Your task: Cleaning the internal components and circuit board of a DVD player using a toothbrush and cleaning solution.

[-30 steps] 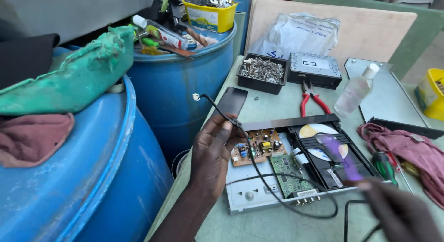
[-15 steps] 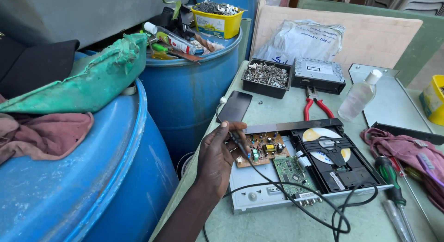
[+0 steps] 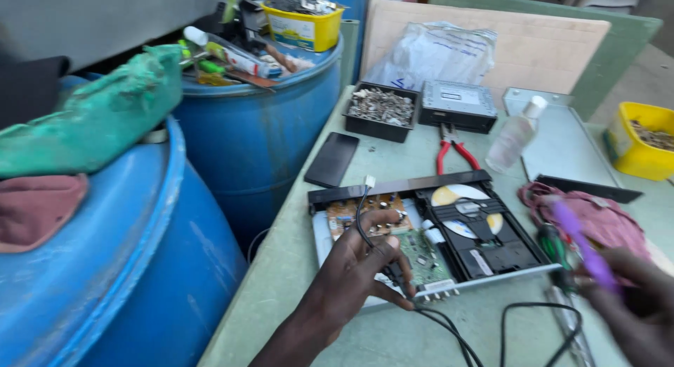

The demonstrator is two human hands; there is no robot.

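- Far left: blue drums (image 3: 105, 269) with a green cloth (image 3: 91, 114) and a maroon cloth (image 3: 35, 212) draped on the near one; not involved.
- Black phone (image 3: 331, 160) lies flat on the green table (image 3: 295, 269), just beside the back-left corner of the opened disc player (image 3: 428, 234).
- Left hand (image 3: 358, 269) rests on the player's left half, over the brown power board (image 3: 351, 212). Fingers curl narrowly around a black cable (image 3: 361, 223); its white plug end (image 3: 368, 181) stands free above the board, unconnected.
- Judged step: cable being handled at the board, plug not seated. Next move calls for guiding the small plug squarely to its socket without pressing on the green circuit board (image 3: 421, 258) beside the fingers.
- Centre-right: disc tray (image 3: 470, 219) with a silver disc, lid off. Red-handled pliers (image 3: 453, 146) lie behind the player, apart from it.
- Right hand (image 3: 632, 304) at the lower right is blurred; fingers close around a purple-handled tool (image 3: 583, 241), tip not visible. A pink cloth (image 3: 597, 216) lies beneath it.
- A green-handled screwdriver (image 3: 554, 248) lies just beside the player's right edge.
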